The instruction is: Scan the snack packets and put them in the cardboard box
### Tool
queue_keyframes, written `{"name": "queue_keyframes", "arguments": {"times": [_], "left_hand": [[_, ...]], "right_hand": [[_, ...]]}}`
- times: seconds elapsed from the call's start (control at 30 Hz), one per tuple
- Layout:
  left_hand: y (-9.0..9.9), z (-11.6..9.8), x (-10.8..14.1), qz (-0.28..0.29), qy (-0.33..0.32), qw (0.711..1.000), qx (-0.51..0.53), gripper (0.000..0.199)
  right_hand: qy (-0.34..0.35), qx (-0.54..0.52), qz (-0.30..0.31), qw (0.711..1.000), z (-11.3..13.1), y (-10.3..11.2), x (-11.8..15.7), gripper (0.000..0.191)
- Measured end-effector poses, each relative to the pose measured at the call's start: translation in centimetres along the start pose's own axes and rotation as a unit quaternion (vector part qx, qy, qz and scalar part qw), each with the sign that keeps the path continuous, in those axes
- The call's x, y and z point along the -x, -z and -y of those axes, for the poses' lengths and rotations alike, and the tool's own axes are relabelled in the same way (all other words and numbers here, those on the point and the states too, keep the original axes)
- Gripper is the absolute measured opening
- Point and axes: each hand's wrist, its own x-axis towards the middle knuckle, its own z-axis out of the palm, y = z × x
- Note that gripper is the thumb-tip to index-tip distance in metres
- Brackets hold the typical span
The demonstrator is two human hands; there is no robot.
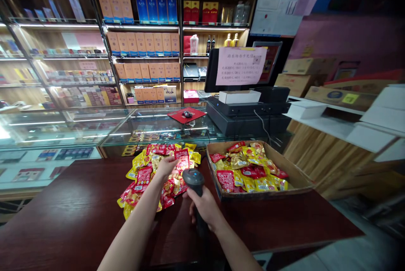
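Note:
My left hand [166, 166] reaches into a heap of red and yellow snack packets [142, 178] on a dark wooden table [69, 216], fingers closed on a red packet [182, 162] at the top of the heap. A dark handheld barcode scanner [193, 178] is gripped in my right hand [205, 207], its head pointing at that packet. Just right of the scanner stands a shallow cardboard box [297, 176] filled with more red and yellow packets [249, 169].
A glass display counter [95, 131] runs behind the table. On it stand a register terminal with a pink notice [240, 66] and a red mouse pad with a mouse [186, 115]. Shelves of boxed goods [142, 43] line the back wall. White boxes [363, 119] sit at right.

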Motion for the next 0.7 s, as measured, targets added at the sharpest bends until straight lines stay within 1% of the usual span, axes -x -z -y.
{"name": "queue_keyframes", "arguments": {"times": [0.03, 0.1, 0.17, 0.2, 0.27, 0.3, 0.4, 0.47, 0.6, 0.7], "left_hand": [[0.0, 0.0, 0.0, 0.012, 0.012, 1.000, 0.009, 0.044], [0.1, 0.1, 0.1, 0.038, 0.028, 0.999, 0.025, 0.046], [0.3, 0.2, 0.2, 0.047, 0.032, 0.998, 0.030, 0.046], [0.4, 0.1, 0.3, 0.052, 0.037, 0.997, 0.033, 0.046], [0.6, 0.0, 0.7, 0.060, 0.051, 0.996, 0.045, 0.046], [0.6, -0.2, 0.9, 0.067, 0.059, 0.995, 0.054, 0.045], [0.7, -0.6, 1.7, 0.097, 0.084, 0.989, 0.080, 0.042], [0.8, -0.7, 2.2, 0.109, 0.100, 0.985, 0.090, 0.040], [1.1, -0.6, 3.0, 0.104, 0.124, 0.981, 0.111, 0.041], [1.2, -0.6, 3.3, 0.091, 0.141, 0.978, 0.123, 0.043]], "right_hand": [[0.016, -0.018, -0.005, 1.000, 0.0, 0.2, -0.3, 0.044], [0.068, -0.057, -0.033, 0.995, 0.1, 0.7, -1.0, 0.046], [0.107, -0.096, -0.071, 0.987, 0.3, 1.3, -2.0, 0.041], [0.108, -0.121, -0.085, 0.983, 0.5, 1.7, -2.6, 0.038], [0.080, -0.190, -0.087, 0.975, 1.0, 2.4, -3.8, 0.031], [0.059, -0.229, -0.069, 0.969, 1.4, 2.7, -4.3, 0.028], [-0.015, -0.313, 0.019, 0.949, 2.5, 3.4, -5.6, 0.021], [-0.052, -0.327, 0.050, 0.942, 3.2, 3.6, -6.1, 0.019], [-0.079, -0.325, 0.057, 0.941, 3.6, 3.8, -6.6, 0.017], [-0.104, -0.364, 0.066, 0.923, 3.6, 3.8, -6.8, 0.017]]}}
